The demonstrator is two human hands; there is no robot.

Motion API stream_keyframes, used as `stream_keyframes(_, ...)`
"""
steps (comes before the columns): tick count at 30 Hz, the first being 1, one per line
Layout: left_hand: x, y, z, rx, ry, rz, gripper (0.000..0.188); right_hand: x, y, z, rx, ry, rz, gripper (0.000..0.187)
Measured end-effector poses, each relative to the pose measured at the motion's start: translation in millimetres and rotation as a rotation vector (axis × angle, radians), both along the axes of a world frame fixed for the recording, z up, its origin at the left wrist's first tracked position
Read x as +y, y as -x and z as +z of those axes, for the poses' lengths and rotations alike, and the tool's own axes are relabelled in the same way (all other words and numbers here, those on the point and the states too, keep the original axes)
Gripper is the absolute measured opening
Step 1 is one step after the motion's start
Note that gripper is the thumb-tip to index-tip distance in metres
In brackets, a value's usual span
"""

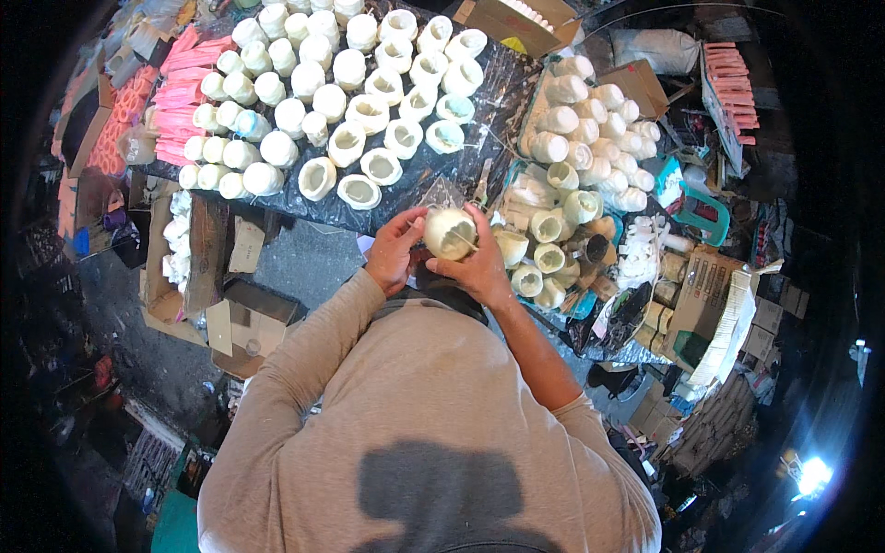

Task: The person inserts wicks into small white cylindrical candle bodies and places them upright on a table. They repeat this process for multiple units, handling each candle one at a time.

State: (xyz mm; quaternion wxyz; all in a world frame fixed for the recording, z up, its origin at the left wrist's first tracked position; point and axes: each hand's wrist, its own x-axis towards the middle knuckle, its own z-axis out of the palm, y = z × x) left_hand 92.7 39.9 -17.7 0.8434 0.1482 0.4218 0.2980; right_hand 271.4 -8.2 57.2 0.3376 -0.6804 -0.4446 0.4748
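Observation:
Close to my body, at the table's front edge, I hold a round, cream-coloured hollow cup (452,230), its uneven opening turned up toward me. My right hand (481,265) grips it, thumb in front and fingers along the far side. My left hand (395,249) is closed at the cup's left side, fingers bent; whether it pinches something small is too fine to see. A thin pale strand crosses the cup's rim. Beyond my hands, rows of similar cream cups (347,145) stand on the table covered in black plastic sheet (433,175), some with openings up.
At right, more cream cups (548,226) are heaped beside closed-ended pieces (583,129). Pink sticks (184,92) lie at the table's left end. Cardboard boxes (249,323) sit on the floor at left. A green plastic chair (708,217) and an open carton (714,295) are far right.

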Motion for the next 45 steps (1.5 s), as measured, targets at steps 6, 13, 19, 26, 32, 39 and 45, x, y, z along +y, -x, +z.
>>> stream_keyframes(6, 25.9, 3.6, 6.9, -0.166, 0.048, -0.046, 0.045, 19.9, -32.5, 21.1, 0.073, 0.085, 0.256, 0.111)
stream_keyframes(13, 28.2, -12.2, -19.2, -0.042, -0.02, -0.158, 0.047, 38.3, -61.9, -54.8, -0.031, -0.175, 0.429, 0.075)
stream_keyframes(19, 24.3, -43.8, -61.4, 0.206, -0.145, 0.19, 0.071, 64.9, -59.0, -124.2, 0.063, -0.129, 0.275, 0.069)
stream_keyframes(26, 48.5, -80.2, -107.5, 0.442, -0.444, 0.319, 0.075, 100.9, -47.4, -184.4, -0.064, -0.174, 0.107, 0.06)
stream_keyframes(32, 41.5, -88.3, -111.1, 0.512, -0.36, 0.343, 0.066, 103.8, -46.0, -202.6, -0.037, -0.198, 0.02, 0.06)
stream_keyframes(39, 35.6, -75.7, -110.7, 0.861, -0.573, 0.016, 0.062, 100.9, -65.0, -195.1, -0.17, -0.138, 0.054, 0.061)
stream_keyframes(45, 6.0, -47.7, -107.9, 1.412, -0.948, -0.538, 0.058, 72.6, -102.6, -159.1, -0.728, -0.027, 0.462, 0.081)
